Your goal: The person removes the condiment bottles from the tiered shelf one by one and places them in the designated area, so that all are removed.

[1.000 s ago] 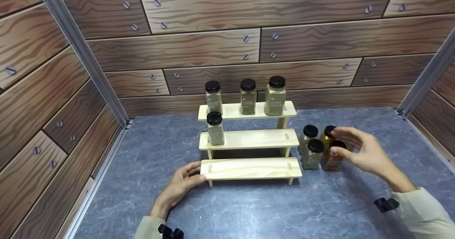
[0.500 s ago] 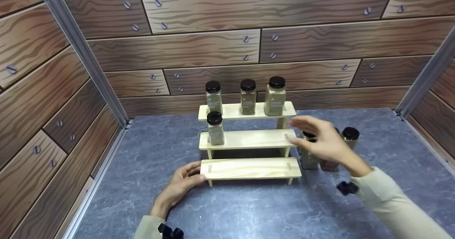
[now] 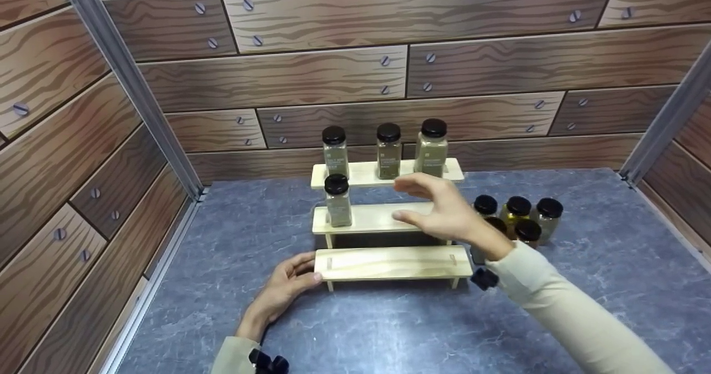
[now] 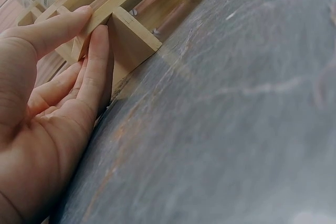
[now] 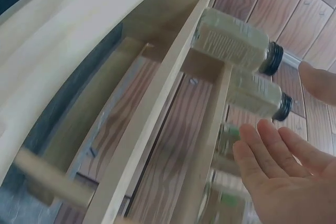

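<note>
A three-step wooden rack [image 3: 391, 264] stands mid-table. My left hand [image 3: 283, 288] pinches the left end of its lowest step, thumb on top and fingers underneath; the left wrist view shows this grip on the wood [image 4: 131, 40]. My right hand [image 3: 444, 210] hovers over the right part of the middle step [image 3: 375, 218], fingers apart and holding nothing. One spice jar [image 3: 338, 202] with a black lid is on that step's left end. Three more, a left jar [image 3: 336, 154], a middle jar [image 3: 389, 154] and a right jar [image 3: 432, 154], occupy the top step.
Right of the rack, several black-lidded jars cluster on the grey table [image 3: 389, 329], among them a yellow jar [image 3: 516, 213] and a grey-green jar [image 3: 549, 221]. My right forearm partly covers the cluster. Wood-patterned walls [image 3: 333, 74] enclose the back and sides.
My right hand has moved left from the jar cluster to above the middle step, carrying nothing. The left hand keeps its place on the rack.
</note>
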Tool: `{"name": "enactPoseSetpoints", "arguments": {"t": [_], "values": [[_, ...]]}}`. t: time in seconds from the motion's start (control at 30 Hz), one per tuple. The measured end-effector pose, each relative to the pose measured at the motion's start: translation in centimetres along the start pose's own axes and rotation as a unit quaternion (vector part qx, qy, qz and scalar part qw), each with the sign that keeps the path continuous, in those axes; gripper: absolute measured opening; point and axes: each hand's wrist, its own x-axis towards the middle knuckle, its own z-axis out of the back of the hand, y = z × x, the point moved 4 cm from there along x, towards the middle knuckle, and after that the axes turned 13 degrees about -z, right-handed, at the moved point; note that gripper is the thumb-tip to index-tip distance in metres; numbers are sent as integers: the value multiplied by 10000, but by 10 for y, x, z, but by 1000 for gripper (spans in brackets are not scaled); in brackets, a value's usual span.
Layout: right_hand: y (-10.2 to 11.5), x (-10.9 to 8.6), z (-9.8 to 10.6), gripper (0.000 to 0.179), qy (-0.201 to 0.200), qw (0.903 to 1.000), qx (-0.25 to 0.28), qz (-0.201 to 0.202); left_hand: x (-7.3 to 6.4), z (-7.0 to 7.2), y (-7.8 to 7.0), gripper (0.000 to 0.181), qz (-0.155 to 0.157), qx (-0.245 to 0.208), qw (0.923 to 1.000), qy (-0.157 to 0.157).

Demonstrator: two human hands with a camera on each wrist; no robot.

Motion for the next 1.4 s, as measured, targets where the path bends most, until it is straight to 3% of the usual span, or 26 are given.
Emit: {"name": "enactPoseSetpoints", "arguments": {"t": [0.27,0.7,1.03,1.4], "values": [[14,22,-26,63,-6,10000,-9,31,-1,-1,0,73,5,18,10000,33],[22,54,-59,61,191,9979,566,-260,3,-4,-2,74,28,0,10000,52],[27,64,-80,57,191,9951,931,-283,-2,0,-4,74,24,118,9999,-29],[20,64,-92,48,11,9967,621,-522,0,-1,0,73,30,120,9999,-25]]}}
